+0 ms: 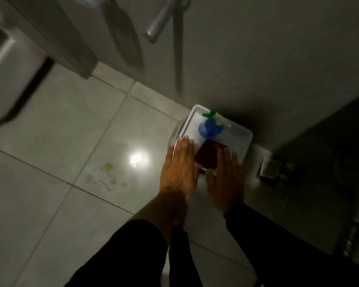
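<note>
Currently reach step: left hand (179, 168) and right hand (226, 180), both flat, fingers straight, are over the near rim of the white tub (246, 139) on the floor (71, 141) by the wall (257, 59), contact unclear; next, grip both sides.

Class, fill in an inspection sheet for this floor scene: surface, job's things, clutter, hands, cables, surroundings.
Surface: pale glossy tiled floor, lamp glare, yellowish stain.
Job's things: white rectangular plastic tub beside the grey wall, holding a blue bag-like item, a green piece and a dark red block.
Clutter: nothing seen.
Hands: left hand and right hand, fingers straight, over the tub's near rim; contact unclear.
Cables: nothing seen.
Surroundings: square metal floor drain, grey metal pipe.
</note>
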Demonstrator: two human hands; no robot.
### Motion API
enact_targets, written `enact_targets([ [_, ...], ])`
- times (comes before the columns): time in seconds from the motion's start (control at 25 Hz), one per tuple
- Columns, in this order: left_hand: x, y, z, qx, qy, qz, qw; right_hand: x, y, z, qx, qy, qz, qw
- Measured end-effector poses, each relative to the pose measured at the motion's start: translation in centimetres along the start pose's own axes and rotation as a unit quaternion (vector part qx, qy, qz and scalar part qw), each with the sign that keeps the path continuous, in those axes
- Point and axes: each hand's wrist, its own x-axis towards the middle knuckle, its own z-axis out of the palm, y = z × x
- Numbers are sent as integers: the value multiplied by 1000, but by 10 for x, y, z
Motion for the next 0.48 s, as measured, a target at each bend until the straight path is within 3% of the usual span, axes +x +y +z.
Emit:
enact_targets([
  [0.08, 39, 4, 39, -32, -29, -32, 999, 34, 22, 37, 76, -23, 81, 994],
  [0.24, 119, 14, 92, -77, -44, -82, 993, 107, 45, 84, 211, -50, 238, 947],
  [0.4, 166, 30, 129, -120, -83, -145, 979, 150, 63, 107, 314, -59, 370, 873],
  [0.48, 173, 36, 133, -188, -92, -175, 962, 155, 66, 111, 394, -41, 391, 831],
])
